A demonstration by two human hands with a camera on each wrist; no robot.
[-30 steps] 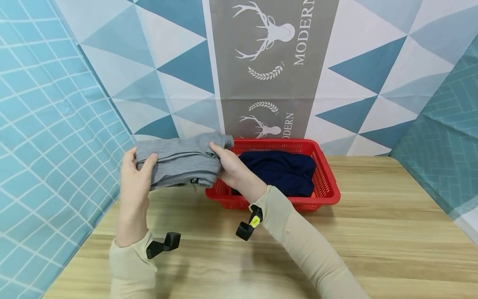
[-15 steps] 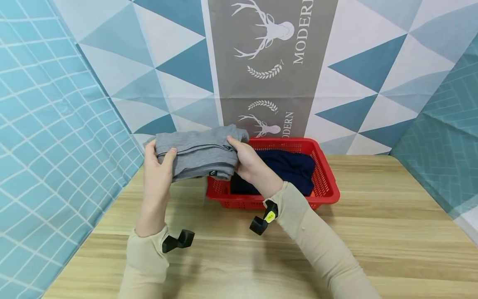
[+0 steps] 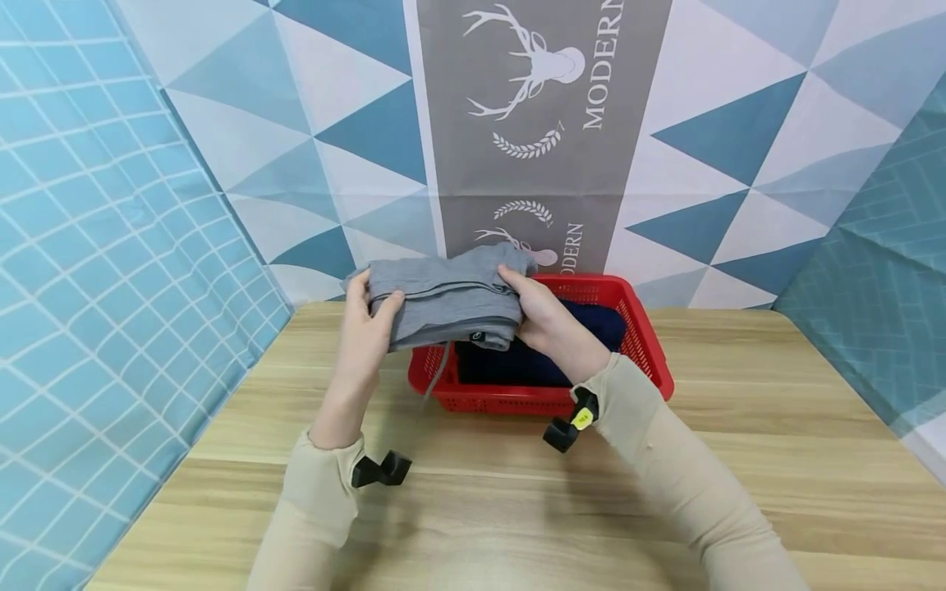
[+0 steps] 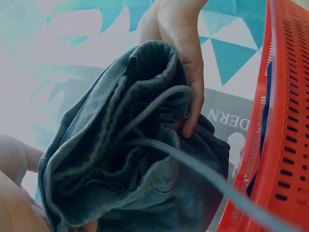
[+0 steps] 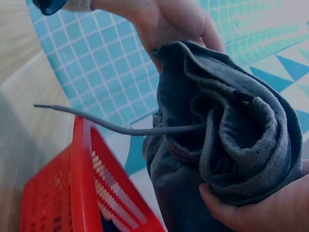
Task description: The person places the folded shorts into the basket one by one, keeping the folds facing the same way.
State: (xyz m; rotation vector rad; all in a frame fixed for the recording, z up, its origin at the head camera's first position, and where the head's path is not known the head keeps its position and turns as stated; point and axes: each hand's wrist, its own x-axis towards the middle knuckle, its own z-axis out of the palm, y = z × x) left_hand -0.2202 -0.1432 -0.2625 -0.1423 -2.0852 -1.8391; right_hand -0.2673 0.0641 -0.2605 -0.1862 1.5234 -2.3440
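Both hands hold a folded bundle of grey drawstring pants [image 3: 451,304] above the table, overlapping the left part of a red basket [image 3: 649,353] in the head view. My left hand [image 3: 362,332] grips the left end, thumb on top. The right hand [image 3: 550,320] pinches the right end with its thumb over the folds. From the gathered waistband, a grey drawstring [image 5: 140,130] dangles loose past the basket's rim in the right wrist view. A small black label [image 3: 477,336] shows on the lower front edge. Fingers beneath the cloth are hidden.
Inside the basket lies a dark navy cloth [image 3: 510,367]. The wooden table [image 3: 473,509] meets a patterned wall sheet [image 3: 355,123] at the back and a blue tiled sheet [image 3: 96,328] on the left. Black camera mounts [image 3: 383,469] sit on the wrists.
Both hands have carried the grey pants steadily rightward, from left of the basket to over its left part. Their hold looks the same. The drawstring now hangs in front of the basket.
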